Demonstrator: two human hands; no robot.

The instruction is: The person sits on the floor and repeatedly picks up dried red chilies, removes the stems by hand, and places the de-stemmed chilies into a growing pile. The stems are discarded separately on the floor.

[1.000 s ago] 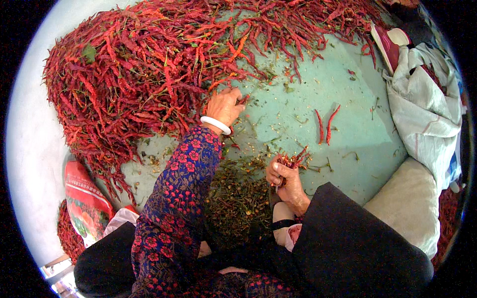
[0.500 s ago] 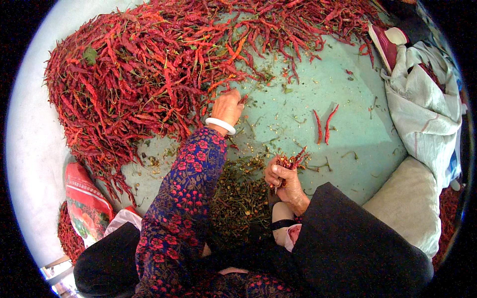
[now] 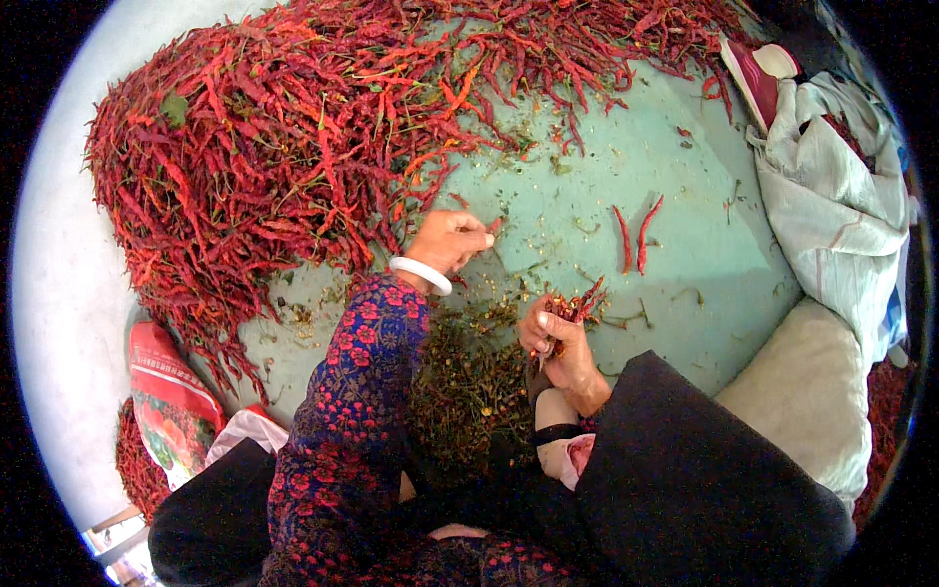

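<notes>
Several thin, wrinkled red chilies point(image 3: 587, 299) jut above the thumb of the bare right hand point(image 3: 562, 347) in the head view, its fingers curled tightly round their lower ends. One small red chili piece point(image 3: 494, 226) pokes out past the pinched thumb and fingertips of the bare left hand point(image 3: 448, 245), just beside the large heap of dried red chilies point(image 3: 254, 147), while two slender loose red chilies point(image 3: 646, 235) lie apart on the pale green floor point(image 3: 714, 225).

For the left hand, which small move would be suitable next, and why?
Perhaps the left hand should bring its red chilli toward the right hand: the left appears to pinch just this one piece, while the right grips a bunch of dried chillies.
</notes>
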